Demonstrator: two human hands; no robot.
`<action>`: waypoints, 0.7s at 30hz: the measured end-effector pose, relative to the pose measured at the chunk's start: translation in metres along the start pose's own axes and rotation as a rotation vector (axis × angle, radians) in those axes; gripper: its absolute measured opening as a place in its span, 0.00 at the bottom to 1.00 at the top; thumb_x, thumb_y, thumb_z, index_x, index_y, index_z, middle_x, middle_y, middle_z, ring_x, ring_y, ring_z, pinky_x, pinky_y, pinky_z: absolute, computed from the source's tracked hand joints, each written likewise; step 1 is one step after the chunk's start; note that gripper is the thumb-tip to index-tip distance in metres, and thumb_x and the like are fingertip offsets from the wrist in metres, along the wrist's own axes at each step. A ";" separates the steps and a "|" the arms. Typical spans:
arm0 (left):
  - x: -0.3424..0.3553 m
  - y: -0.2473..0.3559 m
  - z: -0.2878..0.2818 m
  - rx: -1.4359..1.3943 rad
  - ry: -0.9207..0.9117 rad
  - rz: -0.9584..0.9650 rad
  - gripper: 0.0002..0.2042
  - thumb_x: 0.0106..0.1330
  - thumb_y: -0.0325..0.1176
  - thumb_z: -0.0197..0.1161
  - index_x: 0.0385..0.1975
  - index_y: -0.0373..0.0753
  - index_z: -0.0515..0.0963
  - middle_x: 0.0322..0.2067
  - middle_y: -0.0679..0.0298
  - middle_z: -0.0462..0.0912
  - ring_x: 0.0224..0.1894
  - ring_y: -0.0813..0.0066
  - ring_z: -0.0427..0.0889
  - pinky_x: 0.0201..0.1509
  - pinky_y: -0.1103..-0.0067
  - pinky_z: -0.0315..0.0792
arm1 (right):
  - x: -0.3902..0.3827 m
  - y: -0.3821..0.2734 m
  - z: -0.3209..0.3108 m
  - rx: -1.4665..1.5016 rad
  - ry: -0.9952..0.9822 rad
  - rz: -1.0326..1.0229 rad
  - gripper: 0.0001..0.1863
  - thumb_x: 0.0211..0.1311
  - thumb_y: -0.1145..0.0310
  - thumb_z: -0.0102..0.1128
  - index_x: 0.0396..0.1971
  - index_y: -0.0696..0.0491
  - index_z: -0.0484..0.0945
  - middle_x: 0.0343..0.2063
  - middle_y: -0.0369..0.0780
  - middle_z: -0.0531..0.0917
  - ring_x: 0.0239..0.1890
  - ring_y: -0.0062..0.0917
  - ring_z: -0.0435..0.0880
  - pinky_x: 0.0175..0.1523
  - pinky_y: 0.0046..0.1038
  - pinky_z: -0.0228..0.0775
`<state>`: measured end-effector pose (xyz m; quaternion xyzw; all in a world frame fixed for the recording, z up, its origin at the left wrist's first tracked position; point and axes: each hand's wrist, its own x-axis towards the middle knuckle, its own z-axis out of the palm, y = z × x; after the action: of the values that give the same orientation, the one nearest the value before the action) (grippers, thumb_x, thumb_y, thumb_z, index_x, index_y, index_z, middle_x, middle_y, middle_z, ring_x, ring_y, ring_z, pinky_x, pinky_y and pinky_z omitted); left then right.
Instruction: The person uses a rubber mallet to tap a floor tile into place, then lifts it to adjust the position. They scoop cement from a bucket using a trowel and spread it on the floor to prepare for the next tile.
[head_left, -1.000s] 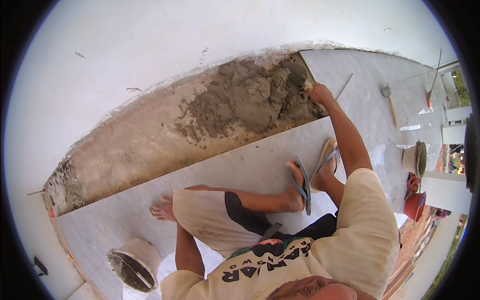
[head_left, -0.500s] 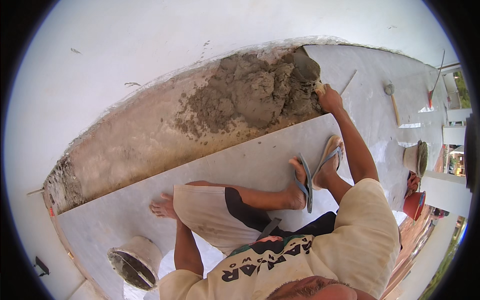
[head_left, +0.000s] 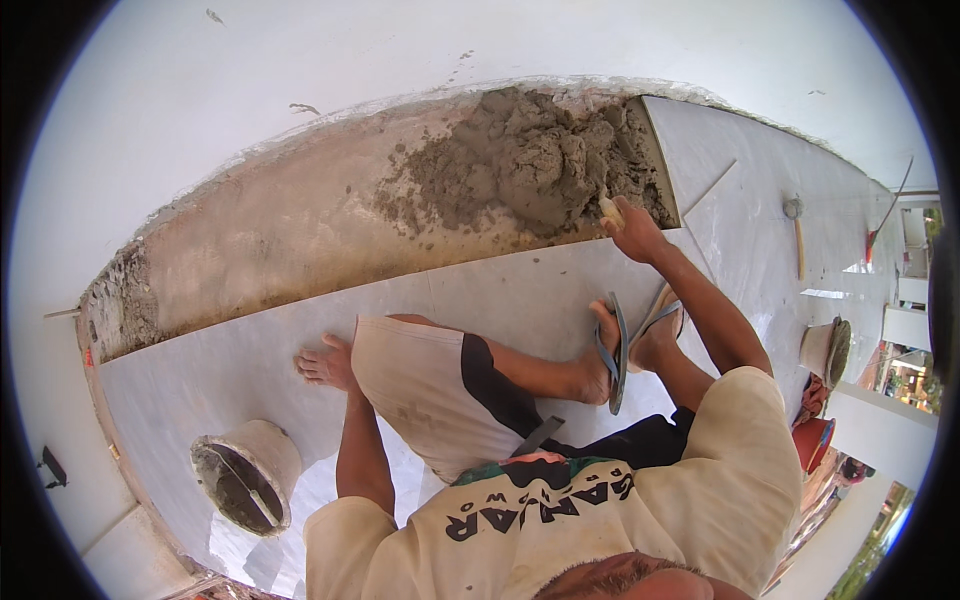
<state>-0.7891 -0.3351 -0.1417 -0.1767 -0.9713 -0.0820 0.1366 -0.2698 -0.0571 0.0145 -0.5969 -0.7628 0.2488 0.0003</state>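
Observation:
My right hand is closed around the pale handle of a trowel. Its blade is down in a heap of wet grey mortar and mostly hidden. The mortar lies on a bare, untiled strip of floor along the white wall. My left hand rests on the grey floor tiles with its fingers spread, holding nothing. Close to it stands a bucket with grey residue and a bar-like handle across its mouth.
A mallet and a thin straight strip lie on the tiles to the right. Farther right are another bucket and a red bucket. The white wall bounds the far side.
My right hand has drawn the trowel left and nearer, away from the laid tile's edge, and its blade has sunk into the mortar. My left hand stays on the tiles.

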 end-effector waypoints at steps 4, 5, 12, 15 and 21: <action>-0.001 0.006 -0.009 -0.020 -0.055 -0.044 0.34 0.68 0.55 0.50 0.64 0.32 0.61 0.66 0.46 0.60 0.71 0.48 0.54 0.72 0.52 0.49 | -0.014 -0.035 0.011 -0.034 -0.025 -0.014 0.24 0.67 0.58 0.54 0.54 0.59 0.64 0.36 0.59 0.82 0.43 0.56 0.80 0.48 0.52 0.71; 0.000 0.003 -0.011 -0.011 -0.058 -0.041 0.34 0.68 0.55 0.50 0.64 0.32 0.61 0.66 0.46 0.59 0.71 0.47 0.54 0.73 0.52 0.49 | -0.016 -0.042 0.016 -0.050 -0.030 -0.032 0.23 0.67 0.58 0.54 0.53 0.59 0.64 0.35 0.58 0.82 0.43 0.56 0.80 0.47 0.52 0.71; 0.002 0.005 -0.014 -0.029 -0.089 -0.037 0.35 0.68 0.55 0.50 0.65 0.31 0.59 0.67 0.45 0.58 0.71 0.46 0.53 0.73 0.52 0.47 | -0.018 -0.093 0.029 -0.251 -0.024 -0.022 0.23 0.65 0.58 0.57 0.54 0.55 0.66 0.38 0.52 0.83 0.44 0.50 0.82 0.49 0.48 0.72; 0.002 0.004 -0.016 -0.050 -0.090 -0.038 0.35 0.69 0.55 0.49 0.65 0.30 0.58 0.67 0.44 0.58 0.71 0.45 0.53 0.73 0.51 0.47 | -0.032 -0.101 0.015 -0.271 0.034 0.018 0.24 0.64 0.57 0.58 0.55 0.54 0.67 0.40 0.51 0.83 0.44 0.48 0.82 0.49 0.47 0.72; 0.001 0.008 -0.021 -0.075 -0.119 -0.051 0.36 0.69 0.55 0.49 0.65 0.30 0.58 0.66 0.44 0.58 0.72 0.44 0.52 0.73 0.51 0.46 | -0.057 -0.104 0.013 -0.107 0.251 0.149 0.25 0.64 0.56 0.58 0.56 0.53 0.67 0.43 0.53 0.83 0.46 0.50 0.82 0.50 0.48 0.72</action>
<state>-0.7818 -0.3318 -0.1208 -0.1613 -0.9781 -0.1111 0.0699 -0.3516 -0.1307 0.0594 -0.6772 -0.7226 0.1307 0.0453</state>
